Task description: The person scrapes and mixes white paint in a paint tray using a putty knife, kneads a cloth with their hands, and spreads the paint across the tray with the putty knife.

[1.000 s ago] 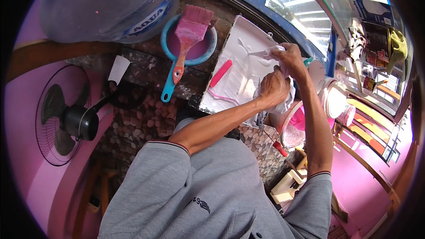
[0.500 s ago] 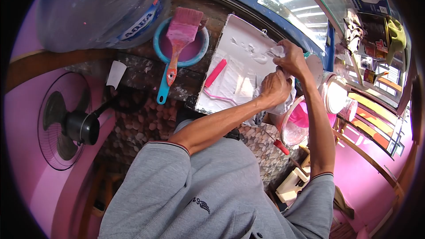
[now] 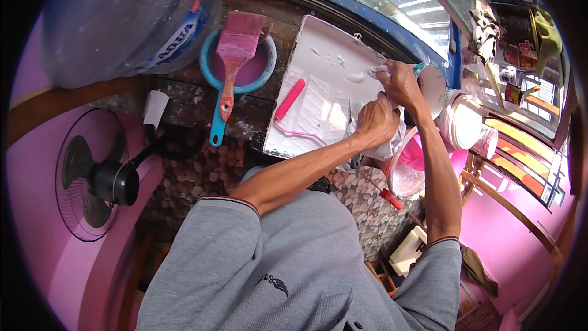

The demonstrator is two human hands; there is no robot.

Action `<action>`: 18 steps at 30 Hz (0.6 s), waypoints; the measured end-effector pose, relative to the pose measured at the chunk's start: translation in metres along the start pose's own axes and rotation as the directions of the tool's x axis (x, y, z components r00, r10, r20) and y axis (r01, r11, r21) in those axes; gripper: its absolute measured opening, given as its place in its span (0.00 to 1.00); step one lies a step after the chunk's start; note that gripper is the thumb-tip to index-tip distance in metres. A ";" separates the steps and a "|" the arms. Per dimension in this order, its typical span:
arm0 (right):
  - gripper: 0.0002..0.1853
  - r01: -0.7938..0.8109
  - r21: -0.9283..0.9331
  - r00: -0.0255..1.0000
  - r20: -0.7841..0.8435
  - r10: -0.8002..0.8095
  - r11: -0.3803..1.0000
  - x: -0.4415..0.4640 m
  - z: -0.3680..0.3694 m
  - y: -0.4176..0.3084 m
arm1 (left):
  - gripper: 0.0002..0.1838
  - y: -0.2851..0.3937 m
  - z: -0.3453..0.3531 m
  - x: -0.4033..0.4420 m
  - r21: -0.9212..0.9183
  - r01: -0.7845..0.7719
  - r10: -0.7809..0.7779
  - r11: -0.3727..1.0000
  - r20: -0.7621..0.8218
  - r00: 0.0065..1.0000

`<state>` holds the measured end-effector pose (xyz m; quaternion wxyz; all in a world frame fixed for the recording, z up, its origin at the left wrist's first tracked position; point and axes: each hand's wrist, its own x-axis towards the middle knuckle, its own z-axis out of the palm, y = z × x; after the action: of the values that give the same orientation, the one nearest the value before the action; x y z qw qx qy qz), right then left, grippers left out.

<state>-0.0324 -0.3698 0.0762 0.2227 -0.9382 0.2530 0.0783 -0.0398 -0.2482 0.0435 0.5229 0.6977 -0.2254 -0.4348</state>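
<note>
The left hand [image 3: 376, 124] is curled into a loose fist around a bunched white cloth [image 3: 395, 142], its back turned up towards the camera. The right hand [image 3: 401, 83], just beyond it, has its fingers bent in on another part of the same cloth, with a small tuft poking out past the fingertips. Both hands are above the right-hand side of a white paint tray [image 3: 318, 46], and the lower folds of the cloth hang by the tray's near right corner.

Thick smears of white paint lie in the tray. A small pink roller [image 3: 290, 99] rests in it on the left side, its thin pink wire frame pointing towards the left forearm. The tray sits on a dark, paint-spattered wooden worktop [image 3: 184, 95]. To the left of the tray stands a blue dipper [image 3: 205, 70] with pinkish liquid inside, and a wide paintbrush [image 3: 236, 49] lies across its top, bristles pointing away from the person. A large clear water bottle [image 3: 131, 24] is farther left.

Beyond the right forearm is a white bucket [image 3: 463, 119]. Below the hands shows a tool with a red handle [image 3: 391, 199]. A black fan [image 3: 92, 178] is at far left.
</note>
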 end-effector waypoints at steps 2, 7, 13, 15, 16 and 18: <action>0.14 -0.014 -0.022 1.000 0.016 0.015 1.000 0.001 0.003 0.008 | 0.21 -0.001 0.002 0.000 0.006 0.005 -0.005 1.000 0.007 1.000; 0.16 -0.033 -0.021 0.999 -0.003 0.033 0.999 0.000 0.009 0.019 | 0.23 -0.002 0.004 -0.001 0.010 -0.004 0.004 1.000 0.017 1.000; 0.17 -0.204 0.075 0.978 0.053 0.200 0.976 -0.004 0.002 0.017 | 0.26 -0.002 0.008 -0.001 0.019 0.004 -0.005 1.000 0.044 0.999; 0.16 -0.212 0.115 0.977 0.016 0.212 0.971 -0.007 0.004 0.019 | 0.26 -0.001 0.010 -0.001 0.014 0.015 -0.016 1.000 0.043 0.999; 0.16 -0.213 0.114 0.977 0.016 0.213 0.970 -0.007 0.005 0.021 | 0.26 -0.001 0.011 -0.001 0.008 0.027 -0.028 1.000 0.041 0.999; 0.16 -0.236 0.199 0.971 0.002 0.240 0.951 -0.008 0.008 0.026 | 0.26 -0.003 0.012 0.000 0.016 0.014 -0.015 1.000 0.041 0.999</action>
<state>-0.0529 -0.3822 0.0611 0.3011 -0.8748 0.3733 0.0687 -0.0503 -0.2533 0.0404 0.5096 0.6942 -0.2342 -0.4511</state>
